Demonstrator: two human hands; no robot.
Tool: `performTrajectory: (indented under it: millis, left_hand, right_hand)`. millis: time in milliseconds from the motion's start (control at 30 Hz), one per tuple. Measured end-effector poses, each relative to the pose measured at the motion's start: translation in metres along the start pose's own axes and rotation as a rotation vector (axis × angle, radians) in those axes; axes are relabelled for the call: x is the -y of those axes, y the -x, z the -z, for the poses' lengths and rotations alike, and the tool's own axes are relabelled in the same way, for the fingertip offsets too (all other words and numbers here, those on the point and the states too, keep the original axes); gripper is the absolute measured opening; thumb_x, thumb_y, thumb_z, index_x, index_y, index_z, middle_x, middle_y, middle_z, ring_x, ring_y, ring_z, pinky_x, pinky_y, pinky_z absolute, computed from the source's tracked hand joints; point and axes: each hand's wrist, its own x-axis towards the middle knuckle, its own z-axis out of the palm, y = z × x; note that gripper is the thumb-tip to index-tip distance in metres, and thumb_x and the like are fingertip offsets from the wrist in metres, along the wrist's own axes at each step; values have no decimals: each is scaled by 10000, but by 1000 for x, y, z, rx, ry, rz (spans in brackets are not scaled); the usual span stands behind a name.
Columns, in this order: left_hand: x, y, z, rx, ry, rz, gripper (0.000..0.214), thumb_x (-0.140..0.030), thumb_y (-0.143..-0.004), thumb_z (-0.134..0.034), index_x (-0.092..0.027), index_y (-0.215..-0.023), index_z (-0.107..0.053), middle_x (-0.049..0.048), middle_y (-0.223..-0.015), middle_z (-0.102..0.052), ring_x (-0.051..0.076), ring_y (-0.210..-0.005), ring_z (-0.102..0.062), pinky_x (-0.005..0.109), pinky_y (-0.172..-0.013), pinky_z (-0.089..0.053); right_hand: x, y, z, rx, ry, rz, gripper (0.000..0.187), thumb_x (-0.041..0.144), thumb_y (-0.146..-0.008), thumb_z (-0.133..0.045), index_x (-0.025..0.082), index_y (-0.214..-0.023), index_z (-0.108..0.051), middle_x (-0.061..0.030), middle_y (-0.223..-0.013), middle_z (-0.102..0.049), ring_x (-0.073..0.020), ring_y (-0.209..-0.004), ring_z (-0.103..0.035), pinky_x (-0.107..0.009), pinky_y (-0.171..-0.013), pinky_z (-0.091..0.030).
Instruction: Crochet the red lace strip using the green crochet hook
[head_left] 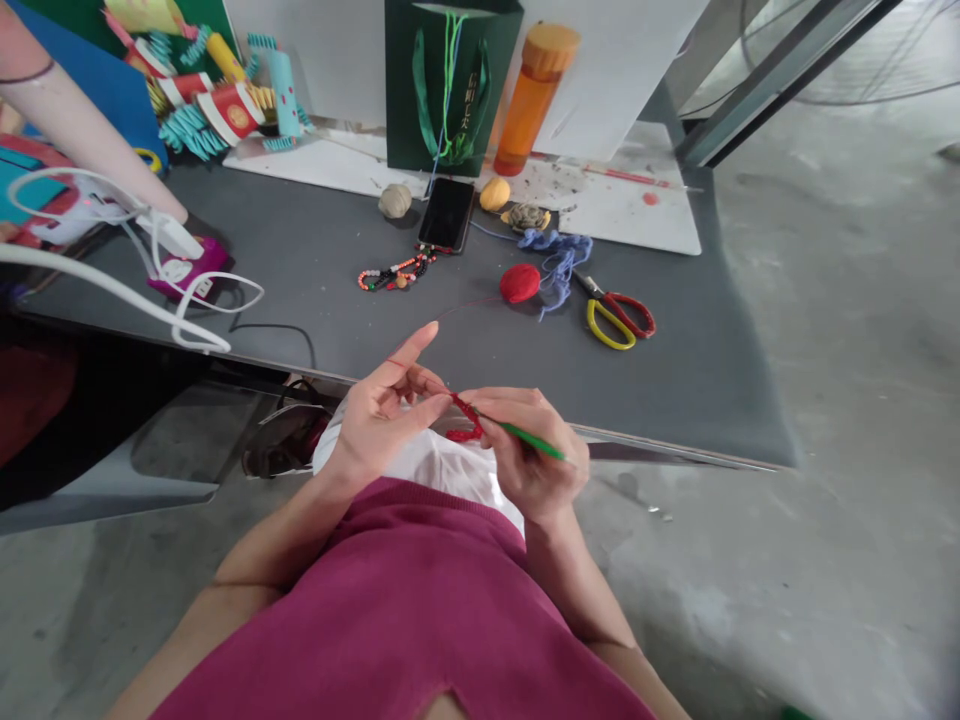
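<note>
Red yarn work (pixel 463 435), small, held between two bare hands above the lap, just off the near edge of the grey desk (pixel 675 400).
Left hand (pixel 386 410): thumb and fingers pinched on the red yarn work, index finger extended, thin red thread (pixel 398 363) across it. Right hand (pixel 538 452): fingers wrapped around a green-handled hook (pixel 534 440), front end at the red yarn work. On the desk beyond: red yarn ball (pixel 520 284); near it, loose blue yarn (pixel 555 262); just beside that, scissors (pixel 619 318), handles yellow and red; farther back, dark-screened phone (pixel 447 215), beaded strap (pixel 401 281) at its near end.
</note>
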Motion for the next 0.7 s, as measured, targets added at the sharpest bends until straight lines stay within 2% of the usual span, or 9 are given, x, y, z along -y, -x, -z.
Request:
performTrajectory:
  millis: [100, 167, 267, 333, 433, 500, 600, 700]
  left_hand:
    - [1, 0, -2, 13, 98, 12, 670, -186, -705, -952, -286, -1341, -770, -30, -779, -733, 111, -769, -639, 237, -774, -517]
    - [1, -2, -1, 72, 234, 115, 663, -211, -706, -966, -287, -1334, -769, -47, -753, -709, 94, -724, -623, 225, -734, -512]
    - [2, -5, 2, 190, 419, 361, 592, -239, -695, -990, -266, -1256, -801, -71, -702, -655, 55, -641, -565, 198, -688, -490]
    - [4, -7, 5, 242, 490, 466, 570, -237, -693, -993, -250, -1233, -810, -79, -677, -627, 47, -620, -541, 196, -698, -494]
    - [7, -8, 7, 262, 514, 487, 575, -213, -720, -967, -246, -1266, -791, -87, -658, -596, 60, -622, -534, 224, -736, -508]
    - [10, -8, 8, 269, 495, 469, 589, -206, -731, -955, -257, -1290, -775, -92, -658, -578, 68, -634, -534, 246, -756, -509]
    - [12, -8, 11, 281, 465, 442, 609, -214, -746, -940, -265, -1325, -757, -89, -677, -583, 75, -653, -536, 264, -752, -500]
    - [11, -8, 11, 274, 476, 439, 592, -187, -741, -925, -252, -1309, -773, -74, -718, -631, 72, -662, -545, 251, -732, -492]
  right_hand:
    - [-2, 5, -1, 31, 80, 36, 433, 115, -966, -692, 368, -1316, -721, -24, -1154, -860, -214, -933, -841, -354, -716, -696]
    - [-4, 8, -5, 7, 73, 33, 465, 119, -954, -710, 396, -1327, -725, -18, -1195, -858, -221, -923, -844, -375, -720, -701]
    - [-5, 12, -14, -75, -30, -30, 364, 152, -942, -747, 387, -1218, -775, -8, -1121, -873, -227, -878, -848, -384, -715, -703]
    - [-4, 14, -19, -175, -111, -130, 232, 187, -957, -742, 340, -1124, -792, -7, -1002, -876, -219, -850, -848, -361, -712, -700]
    - [-2, 17, -23, -339, -111, -293, 83, 256, -980, -721, 295, -1030, -774, 0, -888, -831, -181, -777, -824, -291, -656, -667]
    - [-1, 19, -23, -388, -118, -365, 58, 309, -1002, -690, 300, -1024, -744, 8, -871, -795, -158, -711, -799, -266, -602, -642]
    - [-1, 16, -22, -378, -262, -453, 75, 372, -1044, -623, 327, -1061, -681, 18, -853, -774, -154, -597, -761, -281, -536, -631]
    - [0, 8, -20, -319, -443, -551, 117, 434, -1050, -608, 325, -1038, -647, 39, -738, -754, -160, -494, -708, -296, -490, -619]
